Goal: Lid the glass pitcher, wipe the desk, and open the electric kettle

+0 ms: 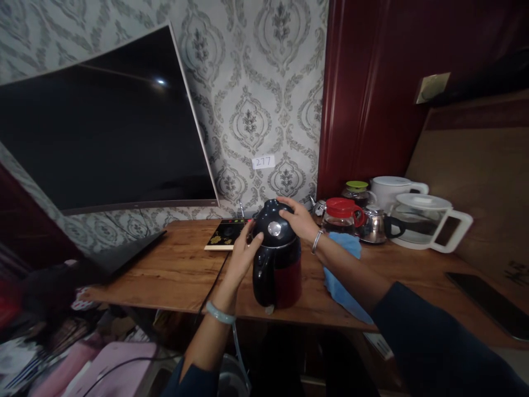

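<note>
Two hands meet on a black and red kettle (276, 259) standing near the front edge of the wooden table (173, 270). The left hand (243, 256) presses against its side by the handle, thumb up on the lid, bracing it rather than gripping it. The right hand (298, 219) lies flat over the lid's top, fingers spread, not clenched; its forearm crosses a blue cloth (345, 273) lying beside the kettle. The lid is shut, so the contents cannot be told. Behind, near the wall, stand a red-lidded glass pot (341, 216), a green-lidded jar (357, 191), a small steel pot (373, 225), a white kettle (392, 187) and a clear carafe (421, 220); their fill is too dim to judge.
</note>
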Demonstrator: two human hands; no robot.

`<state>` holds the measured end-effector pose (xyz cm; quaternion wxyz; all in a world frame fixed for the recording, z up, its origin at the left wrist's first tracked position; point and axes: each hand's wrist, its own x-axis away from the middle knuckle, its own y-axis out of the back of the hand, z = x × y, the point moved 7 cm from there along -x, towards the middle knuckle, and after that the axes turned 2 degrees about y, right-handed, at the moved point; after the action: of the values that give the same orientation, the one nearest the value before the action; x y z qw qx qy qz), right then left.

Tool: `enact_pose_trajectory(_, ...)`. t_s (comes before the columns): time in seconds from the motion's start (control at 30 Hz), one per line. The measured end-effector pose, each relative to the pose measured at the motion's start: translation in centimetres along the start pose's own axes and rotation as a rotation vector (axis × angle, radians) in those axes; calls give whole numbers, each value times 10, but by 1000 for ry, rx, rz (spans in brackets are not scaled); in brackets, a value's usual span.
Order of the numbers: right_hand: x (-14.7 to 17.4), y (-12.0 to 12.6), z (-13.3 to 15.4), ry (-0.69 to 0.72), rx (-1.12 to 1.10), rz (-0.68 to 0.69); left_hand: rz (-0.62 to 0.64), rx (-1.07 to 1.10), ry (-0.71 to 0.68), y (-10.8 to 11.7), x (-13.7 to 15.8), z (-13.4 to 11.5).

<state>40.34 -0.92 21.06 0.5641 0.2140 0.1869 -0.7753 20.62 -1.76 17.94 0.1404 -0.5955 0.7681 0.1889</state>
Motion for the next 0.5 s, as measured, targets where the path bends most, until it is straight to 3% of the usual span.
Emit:
enact_pose_trajectory(0.13,1,1,11,-72,-217,-51,-48,210,40,3,-12,-12)
enact_pose_trajectory(0.33,32,-40,57,34,-231,160,-173,476,30,21,0,-32)
enact_pose_trajectory(0.4,52,-44,63,68,-173,169,-253,485,56,39,12,-27)
enact_pose_trajectory(0.5,90,-23,53,88,-43,-15,-463,428,55,89,34,-9)
